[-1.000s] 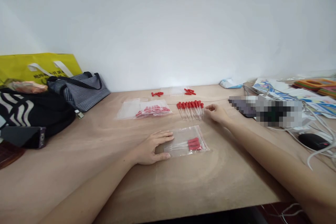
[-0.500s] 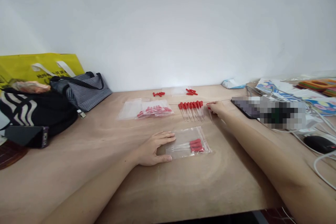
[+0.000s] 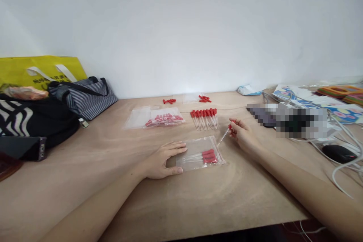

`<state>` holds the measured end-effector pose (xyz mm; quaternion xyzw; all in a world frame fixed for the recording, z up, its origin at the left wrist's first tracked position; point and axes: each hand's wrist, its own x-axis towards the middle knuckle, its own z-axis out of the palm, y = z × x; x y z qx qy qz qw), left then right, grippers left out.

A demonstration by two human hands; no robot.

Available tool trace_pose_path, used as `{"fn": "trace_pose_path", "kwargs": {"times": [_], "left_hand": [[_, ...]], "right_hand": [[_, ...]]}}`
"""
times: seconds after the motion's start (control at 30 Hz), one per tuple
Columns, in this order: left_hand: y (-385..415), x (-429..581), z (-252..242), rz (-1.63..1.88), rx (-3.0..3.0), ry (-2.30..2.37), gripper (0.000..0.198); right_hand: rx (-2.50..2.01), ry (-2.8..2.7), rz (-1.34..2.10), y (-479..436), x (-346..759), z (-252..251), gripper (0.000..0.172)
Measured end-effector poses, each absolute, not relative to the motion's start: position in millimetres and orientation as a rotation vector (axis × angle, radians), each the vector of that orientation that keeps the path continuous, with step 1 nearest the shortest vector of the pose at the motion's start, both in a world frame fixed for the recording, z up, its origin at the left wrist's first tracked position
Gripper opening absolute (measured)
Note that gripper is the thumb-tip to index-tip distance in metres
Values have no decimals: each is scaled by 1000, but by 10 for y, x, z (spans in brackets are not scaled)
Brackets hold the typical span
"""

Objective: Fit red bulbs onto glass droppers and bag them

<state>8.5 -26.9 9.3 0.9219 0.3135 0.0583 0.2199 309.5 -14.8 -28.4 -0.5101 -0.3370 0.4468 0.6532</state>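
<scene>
A clear zip bag lies flat on the table with a few red-bulbed droppers inside. My left hand rests at the bag's left edge, thumb and fingers spread, touching it. My right hand is closed on a dropper by its red rubber bulb. The glass tip points down and left, close to the bag's right end; whether it touches cannot be told. A row of several droppers lies behind the bag, bulbs toward the wall.
Filled zip bags and flat clear bags lie left of the row. Loose red bulbs lie near the wall. Striped bag and black bag stand left; a mouse and cables lie right.
My right hand has come back from beside the dropper row toward the bag, bringing a dropper whose tip now slants left. My left hand stays on the bag; the view has shifted slightly.
</scene>
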Motion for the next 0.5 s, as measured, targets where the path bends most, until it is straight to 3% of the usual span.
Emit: {"fn": "trace_pose_path", "kwargs": {"times": [0.2,0.5], "left_hand": [[-287,87,103,144,2543,888,61],[-296,98,100,210,2546,879,66]], "right_hand": [[-1081,-642,1095,-222,2942,-245,19],[-1141,-945,1259,-479,2694,-214,30]]}}
